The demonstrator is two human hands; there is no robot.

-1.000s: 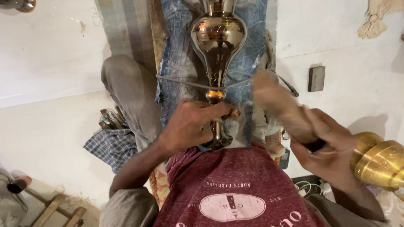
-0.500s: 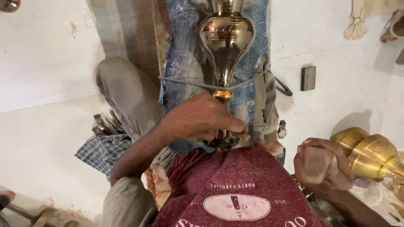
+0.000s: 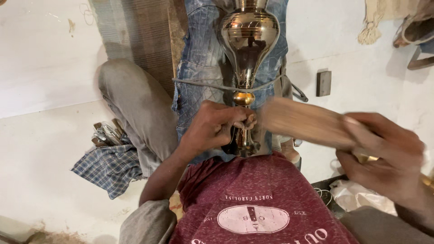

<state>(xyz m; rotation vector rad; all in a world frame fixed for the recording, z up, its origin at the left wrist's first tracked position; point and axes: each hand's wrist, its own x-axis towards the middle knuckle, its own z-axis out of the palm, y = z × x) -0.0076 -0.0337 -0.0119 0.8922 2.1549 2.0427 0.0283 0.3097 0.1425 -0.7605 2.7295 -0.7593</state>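
Note:
A shiny brass vase (image 3: 248,34) lies on blue denim cloth (image 3: 196,58) between my legs, and a thin cord (image 3: 199,84) crosses its narrow neck. My left hand (image 3: 212,129) is closed around a small metal tool held against the vase's stem, just below a brass knob (image 3: 244,98). Over at the right, my right hand (image 3: 384,153) grips a long wooden block (image 3: 303,122), which is blurred with motion. The block's far end is close to my left hand's fingers.
A checked cloth (image 3: 108,165) with several metal tools (image 3: 106,133) lies on the white floor at my left knee. A small dark block (image 3: 323,83) sits right of the vase. White plastic (image 3: 357,194) lies at lower right. A striped mat (image 3: 131,31) runs along the top left.
My right hand has swung the wooden block from the lower right up and leftwards, close to my left hand. The left hand stays on the vase's stem.

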